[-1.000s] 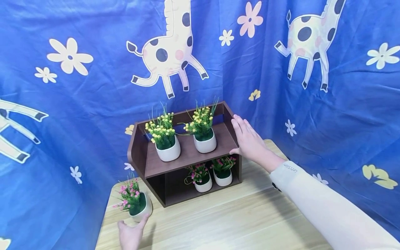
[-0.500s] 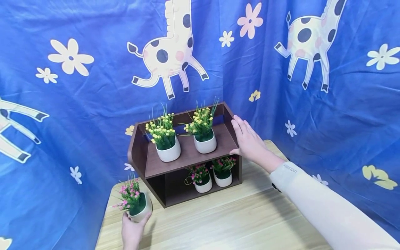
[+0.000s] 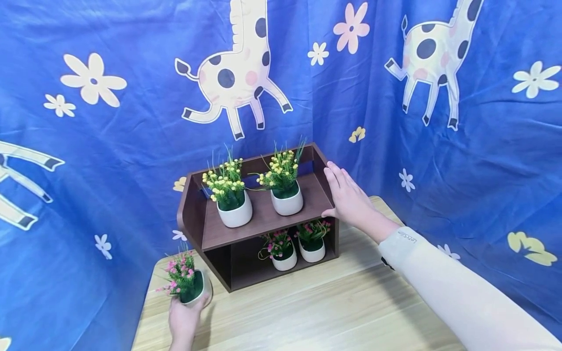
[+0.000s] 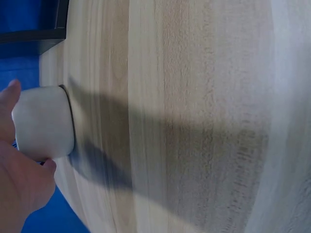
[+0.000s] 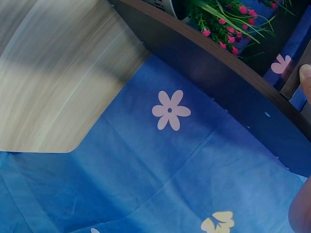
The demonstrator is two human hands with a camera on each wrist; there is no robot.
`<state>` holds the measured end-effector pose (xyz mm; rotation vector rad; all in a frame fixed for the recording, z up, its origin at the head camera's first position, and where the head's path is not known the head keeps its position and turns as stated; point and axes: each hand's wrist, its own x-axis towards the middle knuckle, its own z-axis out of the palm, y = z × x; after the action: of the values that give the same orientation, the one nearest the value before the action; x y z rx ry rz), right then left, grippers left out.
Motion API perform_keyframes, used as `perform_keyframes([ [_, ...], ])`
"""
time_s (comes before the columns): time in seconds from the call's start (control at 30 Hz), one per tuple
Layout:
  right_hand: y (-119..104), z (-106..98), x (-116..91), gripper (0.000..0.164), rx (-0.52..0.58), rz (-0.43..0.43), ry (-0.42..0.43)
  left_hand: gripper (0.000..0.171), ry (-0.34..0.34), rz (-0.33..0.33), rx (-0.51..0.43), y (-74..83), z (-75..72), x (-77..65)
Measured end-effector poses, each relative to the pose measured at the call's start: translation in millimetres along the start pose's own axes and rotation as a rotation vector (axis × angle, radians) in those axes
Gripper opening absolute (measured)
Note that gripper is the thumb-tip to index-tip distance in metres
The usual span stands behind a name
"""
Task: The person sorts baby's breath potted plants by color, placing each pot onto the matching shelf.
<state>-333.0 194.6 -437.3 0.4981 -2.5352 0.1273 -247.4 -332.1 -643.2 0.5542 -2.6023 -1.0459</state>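
Observation:
At the table's left, my left hand (image 3: pixel 184 317) holds a potted plant (image 3: pixel 192 285) with pink flowers in a white pot, thumb on one side and fingers on the other. In the left wrist view the white pot (image 4: pixel 44 122) stands at the table surface between the thumb and fingers of my left hand (image 4: pixel 22 179). My right hand (image 3: pixel 351 200) rests against the right side of a dark brown two-tier shelf (image 3: pixel 263 219), its fingers straight. The right wrist view shows only bits of that hand by the side panel (image 5: pixel 209 92).
Two yellow-flowered pots (image 3: pixel 235 209) stand on the upper tier. Two pink-flowered pots (image 3: pixel 285 258) sit at the right of the lower tier. Wooden table (image 3: pixel 303 312) extends in front of the shelf. A blue curtain (image 3: pixel 145 146) with giraffes and flowers hangs behind.
My left hand has moved up to the pink-flowered potted plant and its fingers have closed round the pot. The right hand stays against the shelf.

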Motion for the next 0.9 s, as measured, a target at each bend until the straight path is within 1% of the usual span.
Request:
perform_keyframes([
  [0.1, 0, 0, 0, 0.138, 0.003, -0.001, 0.005, 0.092, -0.005, -0.028, 0.009, -1.7, -1.7, 1.6],
  [0.17, 0, 0, 0, 0.138, 0.002, -0.003, 0.009, 0.092, -0.017, -0.045, 0.038, -4.1, -2.8, 2.9],
  [0.27, 0, 1, 0, 0.139, -0.008, -0.002, 0.012, 0.091, -0.043, -0.047, 0.102, -6.8, -4.5, 5.0],
  [0.37, 0, 1, 0, 0.139, -0.009, -0.003, 0.014, 0.093, -0.064, -0.043, 0.141, -7.8, -5.8, 5.5],
  [0.67, 0, -2, -1, 0.138, -0.025, -0.002, 0.0, 0.095, -0.075, -0.02, 0.173, -9.6, -3.7, 5.5],
  [0.77, -1, -2, 0, 0.139, -0.036, -0.001, -0.003, 0.092, -0.072, 0.006, 0.189, -10.9, -2.3, 6.8],
  [0.9, -1, -2, -1, 0.138, -0.047, 0.001, -0.005, 0.085, -0.066, 0.05, 0.21, -12.0, -1.6, 7.3],
])
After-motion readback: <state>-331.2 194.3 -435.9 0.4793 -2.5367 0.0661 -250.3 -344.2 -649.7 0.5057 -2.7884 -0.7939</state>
